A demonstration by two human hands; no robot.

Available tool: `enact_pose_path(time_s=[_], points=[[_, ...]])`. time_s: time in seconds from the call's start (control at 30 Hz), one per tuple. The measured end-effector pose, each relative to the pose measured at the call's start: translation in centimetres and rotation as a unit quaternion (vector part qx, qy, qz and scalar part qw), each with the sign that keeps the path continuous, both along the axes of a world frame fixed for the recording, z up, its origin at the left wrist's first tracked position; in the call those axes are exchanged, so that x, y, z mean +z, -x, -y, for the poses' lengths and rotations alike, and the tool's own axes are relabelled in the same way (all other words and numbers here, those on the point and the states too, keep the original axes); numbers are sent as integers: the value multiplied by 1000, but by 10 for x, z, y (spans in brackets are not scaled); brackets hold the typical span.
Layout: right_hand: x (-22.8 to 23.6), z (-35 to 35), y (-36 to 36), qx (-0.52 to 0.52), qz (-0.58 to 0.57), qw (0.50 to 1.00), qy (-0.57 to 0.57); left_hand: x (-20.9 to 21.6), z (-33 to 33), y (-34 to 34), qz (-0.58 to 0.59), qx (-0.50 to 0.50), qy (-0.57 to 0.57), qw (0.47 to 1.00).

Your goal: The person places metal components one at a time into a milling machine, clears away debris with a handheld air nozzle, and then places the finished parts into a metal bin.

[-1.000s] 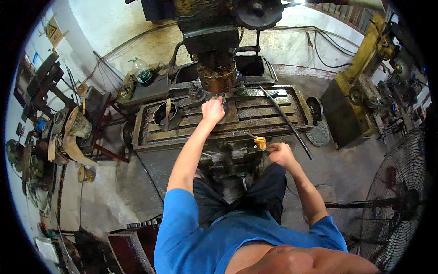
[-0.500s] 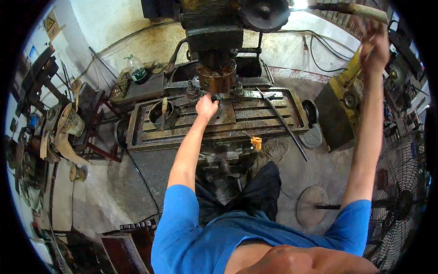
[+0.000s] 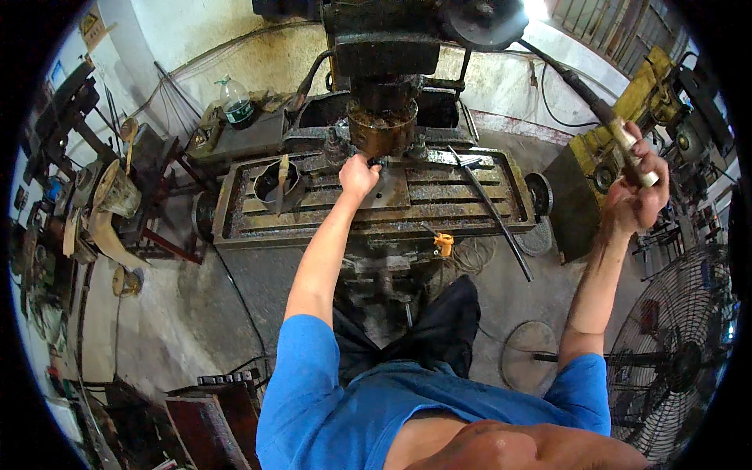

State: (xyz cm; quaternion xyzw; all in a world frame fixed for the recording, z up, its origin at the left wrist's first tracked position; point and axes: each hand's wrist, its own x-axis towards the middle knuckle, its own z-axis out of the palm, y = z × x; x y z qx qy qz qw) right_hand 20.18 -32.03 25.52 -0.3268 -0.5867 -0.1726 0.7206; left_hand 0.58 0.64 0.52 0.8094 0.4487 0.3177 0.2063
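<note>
My right hand [image 3: 641, 188] is closed round the pale grip of a long dark lever [image 3: 578, 88], which slants down from the machine's round hub [image 3: 486, 22]. My left hand [image 3: 359, 177] is closed at the middle of the slotted machine table [image 3: 321, 205], just below a rusty brown cylindrical machine head [image 3: 382, 129]. A small dark piece shows at its fingers; I cannot make out what it is. Left of that hand, a round pot [image 3: 268, 186] with a brush [image 3: 282, 182] across it stands on the table. A long metal bar [image 3: 495, 210] lies over the table's right front edge.
A yellow clamp-like piece [image 3: 444, 244] sits at the table's front edge. To my right are a floor fan [image 3: 685, 356] and a yellow-green machine [image 3: 576, 168]. A clear plastic bottle [image 3: 235, 103] stands at the back left, and a bucket [image 3: 119, 194] further left.
My right hand has come down and toward me, and the lever has swung down with it. My left hand stays below the cylindrical head. The view has shifted slightly.
</note>
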Motion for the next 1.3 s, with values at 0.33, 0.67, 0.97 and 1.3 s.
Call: enact_pose_path(time_s=[0.33, 0.67, 0.97, 1.3], points=[[14, -3, 7, -50, 10, 998, 25, 3, -1, 1, -55, 28, 24, 998], [-25, -3, 16, -27, -42, 999, 2, 5, 1, 0, -61, 28, 18, 998], [-38, -4, 19, 37, -80, 996, 5, 36, 26, 100, 111, -206, 218, 947], [-56, -5, 22, 51, -106, 993, -14, 63, 174, 453, 171, 148, 284, 932]])
